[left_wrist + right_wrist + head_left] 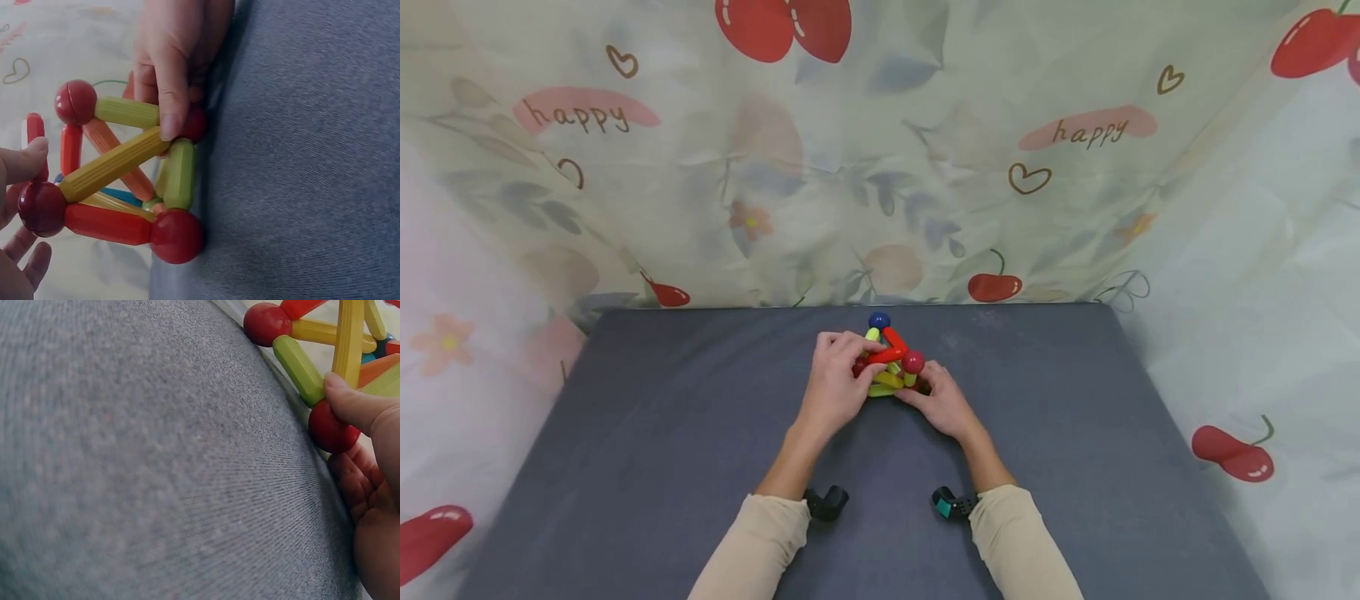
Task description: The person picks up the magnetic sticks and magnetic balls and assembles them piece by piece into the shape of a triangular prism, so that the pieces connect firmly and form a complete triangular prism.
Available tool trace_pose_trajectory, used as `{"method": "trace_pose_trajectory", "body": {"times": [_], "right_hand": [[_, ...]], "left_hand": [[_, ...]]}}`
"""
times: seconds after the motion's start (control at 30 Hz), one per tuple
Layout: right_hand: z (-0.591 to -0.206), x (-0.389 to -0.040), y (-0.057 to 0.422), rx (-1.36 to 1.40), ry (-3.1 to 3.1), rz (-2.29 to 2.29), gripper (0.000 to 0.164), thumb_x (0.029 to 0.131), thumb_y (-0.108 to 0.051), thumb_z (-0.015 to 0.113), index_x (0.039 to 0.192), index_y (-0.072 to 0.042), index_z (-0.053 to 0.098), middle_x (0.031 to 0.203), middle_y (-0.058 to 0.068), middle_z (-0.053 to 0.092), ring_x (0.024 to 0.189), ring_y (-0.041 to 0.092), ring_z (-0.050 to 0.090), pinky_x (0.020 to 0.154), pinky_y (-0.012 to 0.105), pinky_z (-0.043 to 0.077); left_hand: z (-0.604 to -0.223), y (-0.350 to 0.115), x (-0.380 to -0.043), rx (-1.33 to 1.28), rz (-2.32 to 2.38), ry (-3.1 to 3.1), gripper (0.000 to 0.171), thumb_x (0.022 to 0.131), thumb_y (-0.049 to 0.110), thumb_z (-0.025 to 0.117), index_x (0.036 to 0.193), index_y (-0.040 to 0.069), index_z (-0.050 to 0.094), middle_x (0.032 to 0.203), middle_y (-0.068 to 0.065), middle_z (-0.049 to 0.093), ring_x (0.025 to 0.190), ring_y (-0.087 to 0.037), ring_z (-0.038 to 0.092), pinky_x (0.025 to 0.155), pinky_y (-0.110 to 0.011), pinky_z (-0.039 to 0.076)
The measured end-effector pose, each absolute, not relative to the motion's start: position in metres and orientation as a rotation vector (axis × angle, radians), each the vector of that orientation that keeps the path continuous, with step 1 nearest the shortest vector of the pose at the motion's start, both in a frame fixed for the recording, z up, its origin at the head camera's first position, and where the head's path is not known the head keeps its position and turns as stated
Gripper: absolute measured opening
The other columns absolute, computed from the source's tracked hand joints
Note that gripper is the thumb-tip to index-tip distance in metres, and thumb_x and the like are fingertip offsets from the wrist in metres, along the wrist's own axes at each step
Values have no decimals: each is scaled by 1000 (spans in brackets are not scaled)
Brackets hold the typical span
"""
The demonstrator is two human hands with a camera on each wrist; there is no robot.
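A frame of coloured magnetic-style rods and balls stands on the grey tabletop, topped in the head view by a blue ball [879,320] at its far corner. My left hand [835,379] is at its left side, pinching a short red rod [35,134] just above a dark red ball [42,209]. The rod's other end points towards a raised red ball [913,362]. At the lower right corner my right hand [945,404] grips another red ball [331,428], its thumb lying by the end of a yellow rod [112,165]. Green rods [181,175] join neighbouring balls.
The dark grey tabletop [700,450] spreads around the frame on both sides. Behind it hangs a patterned curtain [880,167] with cherries and hearts, close to the table's far edge. Black wrist bands [827,503] sit at both cuffs.
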State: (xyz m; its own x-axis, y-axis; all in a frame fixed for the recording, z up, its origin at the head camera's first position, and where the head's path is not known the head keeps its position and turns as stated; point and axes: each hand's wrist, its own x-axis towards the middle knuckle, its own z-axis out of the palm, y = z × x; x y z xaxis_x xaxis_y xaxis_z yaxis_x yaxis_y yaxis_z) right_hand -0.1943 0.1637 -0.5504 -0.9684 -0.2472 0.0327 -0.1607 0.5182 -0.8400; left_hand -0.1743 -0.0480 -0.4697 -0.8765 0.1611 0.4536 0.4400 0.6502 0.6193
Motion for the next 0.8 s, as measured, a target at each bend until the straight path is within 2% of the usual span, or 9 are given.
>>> {"method": "trace_pose_trajectory", "body": {"times": [0.17, 0.37, 0.6, 0.8], "right_hand": [[-550, -195, 166, -393, 2663, -1467, 26, 93, -25, 77, 115, -13, 72, 110, 9, 61, 100, 21, 53, 88, 35, 44], [-549, -197, 168, -391, 2673, -1462, 26, 92, -25, 77, 114, -13, 71, 110, 9, 61, 100, 23, 53, 87, 36, 44], [-549, -198, 166, -389, 2684, -1441, 31, 92, -26, 77, 119, -13, 70, 116, 10, 62, 104, 23, 53, 89, 37, 44], [-549, -197, 165, -389, 2678, -1460, 28, 92, -26, 77, 117, -13, 71, 114, 10, 62, 104, 24, 52, 89, 38, 43]], "left_hand": [[-472, -46, -174, -511, -1004, -2504, 23, 85, 20, 83, 107, 18, 77, 102, 1, 70, 110, -25, 49, 92, -46, 43], [-470, -42, -174, -559, -867, -2533, 19, 89, 24, 80, 107, 22, 78, 107, 3, 71, 114, -25, 49, 90, -44, 41], [-471, -39, -175, -520, -739, -2537, 17, 89, 23, 80, 105, 21, 80, 105, 2, 72, 112, -25, 50, 88, -43, 41], [-474, -38, -174, -497, -749, -2540, 17, 88, 23, 81, 105, 22, 79, 104, 3, 71, 111, -24, 50, 87, -42, 42]]}}
